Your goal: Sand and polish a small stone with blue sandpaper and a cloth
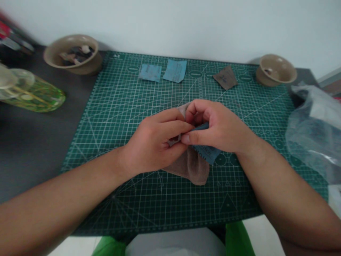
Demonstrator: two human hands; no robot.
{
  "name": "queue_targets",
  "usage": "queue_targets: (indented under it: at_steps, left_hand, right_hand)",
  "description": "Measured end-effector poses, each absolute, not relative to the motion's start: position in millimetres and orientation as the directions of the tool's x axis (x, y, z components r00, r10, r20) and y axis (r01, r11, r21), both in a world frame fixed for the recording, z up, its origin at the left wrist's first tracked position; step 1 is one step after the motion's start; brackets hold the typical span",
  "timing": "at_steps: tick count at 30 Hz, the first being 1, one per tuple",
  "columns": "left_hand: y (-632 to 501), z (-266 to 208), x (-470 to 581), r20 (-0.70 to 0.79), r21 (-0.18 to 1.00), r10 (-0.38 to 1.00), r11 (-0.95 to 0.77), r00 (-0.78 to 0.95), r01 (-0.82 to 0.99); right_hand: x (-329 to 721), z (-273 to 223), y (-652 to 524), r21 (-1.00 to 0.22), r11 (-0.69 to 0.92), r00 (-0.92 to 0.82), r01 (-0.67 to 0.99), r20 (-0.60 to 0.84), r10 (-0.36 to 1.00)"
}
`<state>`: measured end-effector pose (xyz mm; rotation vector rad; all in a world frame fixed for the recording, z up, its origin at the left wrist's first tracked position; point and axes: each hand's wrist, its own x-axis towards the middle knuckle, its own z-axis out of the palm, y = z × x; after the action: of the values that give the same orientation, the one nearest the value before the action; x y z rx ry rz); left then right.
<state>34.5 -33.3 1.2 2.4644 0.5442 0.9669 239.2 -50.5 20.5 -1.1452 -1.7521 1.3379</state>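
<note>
Over the middle of the green cutting mat (117,117), my two hands meet, fingertips touching. My right hand (215,124) is closed in a pinch on a folded piece of blue sandpaper (206,153) with dark print on its back. My left hand (160,138) is closed too; a small greyish edge shows between its thumb and fingers, but what it holds is mostly hidden. A brownish-grey cloth (195,169) lies rumpled beneath both hands, and part of it shows above the fingers.
Two blue sandpaper pieces (174,70) and a brown one (226,77) lie toward the back. At back left stands a brown bowl (92,65) of small pieces, near a bottle of green-yellow liquid (45,96). A smaller bowl (277,73) and clear plastic bag (314,124) are right.
</note>
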Motion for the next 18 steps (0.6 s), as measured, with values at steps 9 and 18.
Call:
queue_targets:
  at_steps: [9,18]
  left_hand:
    - [-33.0,0.9,33.9,0.546,0.514,0.497,-0.834,0.674,0.199]
    - [-32.4,0.7,34.8,0.609,0.502,0.473,-0.851,0.636,0.153]
  right_hand:
    - [239.0,19.2,-50.8,-0.961,0.121,-0.410,0.247,0.009,0.912]
    - [238.1,22.8,-51.3,-0.971,0.098,-0.397,0.220,0.003,0.918]
